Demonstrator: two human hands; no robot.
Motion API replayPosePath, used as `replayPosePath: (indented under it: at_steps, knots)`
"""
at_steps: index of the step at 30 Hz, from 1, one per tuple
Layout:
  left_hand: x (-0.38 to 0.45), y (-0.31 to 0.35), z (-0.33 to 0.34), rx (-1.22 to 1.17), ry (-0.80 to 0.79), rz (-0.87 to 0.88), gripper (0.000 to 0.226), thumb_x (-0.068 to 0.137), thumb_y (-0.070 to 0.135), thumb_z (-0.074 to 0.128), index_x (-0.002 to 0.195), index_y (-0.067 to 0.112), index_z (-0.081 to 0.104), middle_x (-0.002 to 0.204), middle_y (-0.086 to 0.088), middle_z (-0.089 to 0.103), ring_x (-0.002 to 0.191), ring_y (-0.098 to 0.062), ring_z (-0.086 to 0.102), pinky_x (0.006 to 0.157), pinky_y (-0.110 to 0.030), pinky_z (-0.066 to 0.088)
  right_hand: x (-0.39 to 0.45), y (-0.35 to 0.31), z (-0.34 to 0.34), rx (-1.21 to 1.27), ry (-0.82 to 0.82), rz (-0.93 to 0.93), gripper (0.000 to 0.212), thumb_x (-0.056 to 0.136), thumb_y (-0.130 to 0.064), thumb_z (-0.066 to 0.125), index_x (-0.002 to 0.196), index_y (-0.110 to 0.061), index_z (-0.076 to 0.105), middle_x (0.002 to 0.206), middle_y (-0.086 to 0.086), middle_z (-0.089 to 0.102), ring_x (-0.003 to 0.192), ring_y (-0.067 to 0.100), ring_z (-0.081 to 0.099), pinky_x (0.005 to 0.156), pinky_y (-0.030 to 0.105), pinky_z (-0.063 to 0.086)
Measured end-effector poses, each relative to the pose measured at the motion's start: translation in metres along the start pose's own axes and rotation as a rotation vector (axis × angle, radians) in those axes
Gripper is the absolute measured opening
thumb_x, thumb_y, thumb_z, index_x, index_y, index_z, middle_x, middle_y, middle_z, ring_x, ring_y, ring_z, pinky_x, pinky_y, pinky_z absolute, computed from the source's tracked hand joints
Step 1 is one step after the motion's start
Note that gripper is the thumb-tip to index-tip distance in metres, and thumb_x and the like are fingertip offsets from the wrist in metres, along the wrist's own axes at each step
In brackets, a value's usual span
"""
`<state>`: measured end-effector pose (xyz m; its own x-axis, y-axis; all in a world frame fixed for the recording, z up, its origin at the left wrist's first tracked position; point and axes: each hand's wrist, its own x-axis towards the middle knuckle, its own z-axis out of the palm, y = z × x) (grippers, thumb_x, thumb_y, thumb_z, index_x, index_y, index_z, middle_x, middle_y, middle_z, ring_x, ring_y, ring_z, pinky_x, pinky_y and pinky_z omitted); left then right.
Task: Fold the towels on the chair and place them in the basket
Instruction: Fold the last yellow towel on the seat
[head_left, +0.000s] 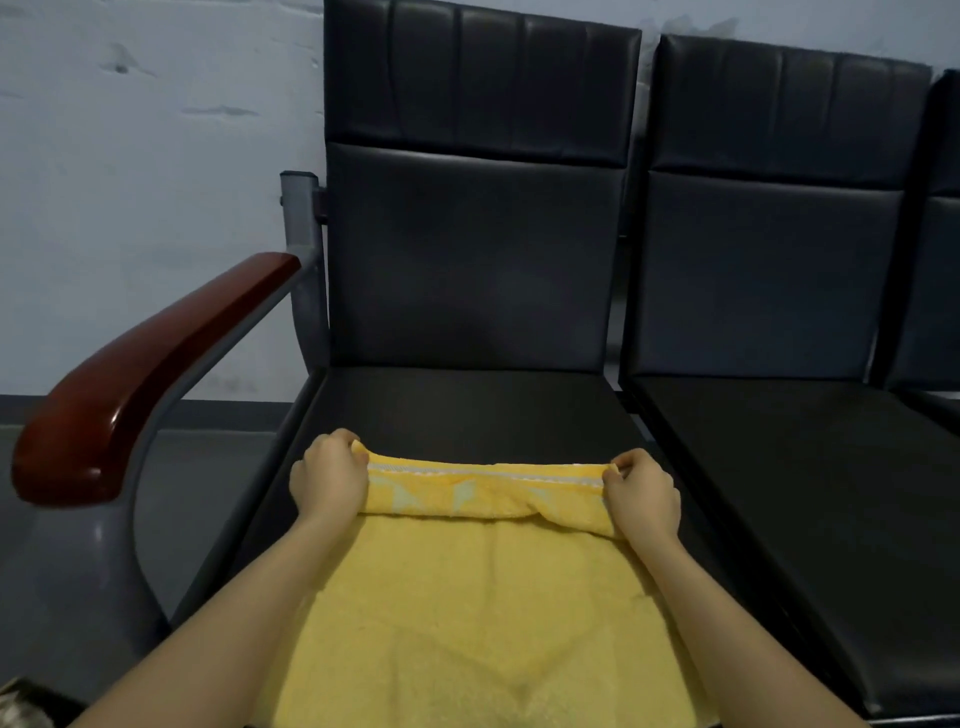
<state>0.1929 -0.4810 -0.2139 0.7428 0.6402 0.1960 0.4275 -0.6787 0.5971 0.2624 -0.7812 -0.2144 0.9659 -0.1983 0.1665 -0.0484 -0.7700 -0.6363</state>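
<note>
A yellow towel (467, 613) lies spread on the seat of a black padded chair (467, 260). At the towel's far edge, the left hand (328, 478) and right hand (643, 493) each pinch a corner, holding that edge lifted and folded toward the viewer. A red-brown armrest (140, 374) stands left of the towel.

Two bare forearms reach forward from the bottom of the view, angling inward toward each other as they extend away from the person. The left hand (328, 478) is seen from the back, knuckles up, its fingers (340, 440) curled under and closed in a pinch with the thumb tucked toward the centre. The right hand (644, 493) mirrors it, back upward, fingers (626, 464) bent and pinched together at the inner side. Both wrists are straight, level with each other and well apart, and each hand grips a corner of cloth.
</note>
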Motion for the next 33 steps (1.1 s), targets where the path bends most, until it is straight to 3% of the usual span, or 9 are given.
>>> replayPosePath:
  at_steps: [4, 8, 14, 19, 23, 26, 29, 33]
  knots:
    - [0.004, -0.003, 0.008, 0.058, 0.0, 0.022, 0.029, 0.095, 0.021, 0.054, 0.122, 0.012, 0.061, 0.115, -0.009, 0.059, 0.104, -0.027, 0.055, 0.089, -0.04, 0.041, 0.003, 0.001, 0.009, -0.018, 0.021, -0.021, 0.015, 0.094, -0.018, 0.056, 0.108, -0.014, 0.06, 0.107, 0.004, 0.06, 0.092, 0.017, 0.056, 0.085, 0.032, 0.041]
    - [0.008, -0.005, 0.004, 0.213, -0.068, 0.043, 0.035, 0.097, 0.03, 0.051, 0.127, 0.014, 0.056, 0.128, -0.008, 0.05, 0.116, -0.027, 0.046, 0.095, -0.039, 0.037, 0.005, 0.004, 0.011, -0.115, -0.03, 0.018, 0.036, 0.097, -0.023, 0.052, 0.131, -0.01, 0.053, 0.128, 0.013, 0.048, 0.117, 0.027, 0.047, 0.1, 0.036, 0.035]
    - [0.004, -0.007, 0.002, 0.223, -0.108, 0.112, 0.027, 0.099, 0.026, 0.046, 0.12, 0.014, 0.057, 0.122, -0.007, 0.052, 0.113, -0.026, 0.046, 0.095, -0.038, 0.037, 0.002, 0.006, 0.008, -0.106, -0.052, 0.001, 0.016, 0.095, -0.023, 0.053, 0.11, -0.019, 0.057, 0.119, 0.006, 0.05, 0.114, 0.024, 0.045, 0.1, 0.039, 0.031]
    - [-0.009, -0.012, -0.006, 0.198, -0.11, 0.16, 0.021, 0.098, 0.023, 0.047, 0.116, 0.018, 0.056, 0.12, -0.005, 0.054, 0.111, -0.026, 0.047, 0.093, -0.037, 0.038, -0.01, 0.011, 0.004, -0.007, -0.021, -0.053, 0.008, 0.095, -0.016, 0.055, 0.096, -0.024, 0.052, 0.094, -0.004, 0.058, 0.097, 0.018, 0.055, 0.096, 0.036, 0.028]
    - [-0.014, -0.018, -0.017, 0.085, -0.149, 0.119, 0.017, 0.095, 0.02, 0.055, 0.107, 0.018, 0.067, 0.117, -0.003, 0.059, 0.112, -0.024, 0.051, 0.093, -0.04, 0.042, -0.022, 0.015, -0.002, 0.061, 0.005, -0.074, 0.011, 0.096, -0.015, 0.052, 0.104, -0.022, 0.056, 0.099, -0.004, 0.06, 0.1, 0.018, 0.056, 0.098, 0.035, 0.027]
    - [-0.019, -0.02, -0.024, 0.086, -0.22, 0.12, 0.023, 0.094, 0.02, 0.056, 0.115, 0.02, 0.065, 0.123, -0.001, 0.059, 0.119, -0.023, 0.048, 0.097, -0.041, 0.038, -0.031, 0.015, -0.004, 0.032, -0.009, -0.102, 0.021, 0.098, -0.017, 0.05, 0.116, -0.018, 0.06, 0.11, -0.002, 0.06, 0.106, 0.017, 0.054, 0.1, 0.035, 0.026]
    - [-0.028, -0.024, -0.027, 0.193, -0.264, 0.209, 0.03, 0.097, 0.026, 0.051, 0.125, 0.021, 0.06, 0.132, 0.001, 0.052, 0.124, -0.024, 0.042, 0.1, -0.041, 0.034, -0.036, 0.017, -0.005, 0.025, -0.021, -0.121, 0.021, 0.098, -0.018, 0.049, 0.114, -0.019, 0.062, 0.11, -0.001, 0.062, 0.106, 0.018, 0.054, 0.095, 0.034, 0.026]
    - [-0.044, -0.028, -0.029, 0.257, -0.205, 0.319, 0.023, 0.097, 0.031, 0.049, 0.115, 0.022, 0.06, 0.121, 0.001, 0.053, 0.112, -0.02, 0.046, 0.094, -0.036, 0.037, -0.046, 0.02, -0.008, 0.025, -0.022, -0.129, 0.02, 0.098, -0.019, 0.049, 0.112, -0.019, 0.062, 0.108, -0.001, 0.063, 0.103, 0.017, 0.055, 0.091, 0.032, 0.024]
